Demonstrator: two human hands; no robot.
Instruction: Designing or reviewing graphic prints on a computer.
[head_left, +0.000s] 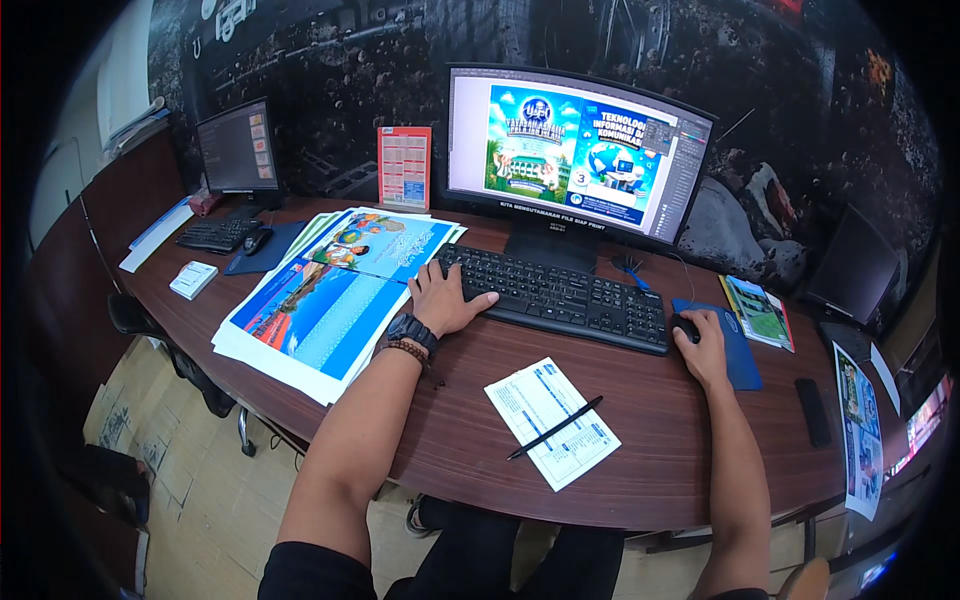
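Note:
My left hand (448, 302) rests with fingers spread on the left end of a black keyboard (575, 297), its thumb stretched over the lower keys. The wrist wears a black watch (412, 330) and a beaded bracelet. Over at the right, my right hand (706, 346) is curled around a black computer mouse (686, 329) on a blue mouse pad (740, 358). Behind the keyboard stands a curved monitor (470, 130) showing two colourful page designs side by side. Between my forearms lie a printed form (575, 458) and a black pen (540, 440) across it.
Large colour prints (330, 330) are stacked left of the keyboard. A red desk calendar (404, 165) stands behind them. Farther left are a second monitor (225, 150), keyboard (215, 234) and mouse (257, 241). A dark phone-like object (813, 412) and booklets (757, 312) lie at the right.

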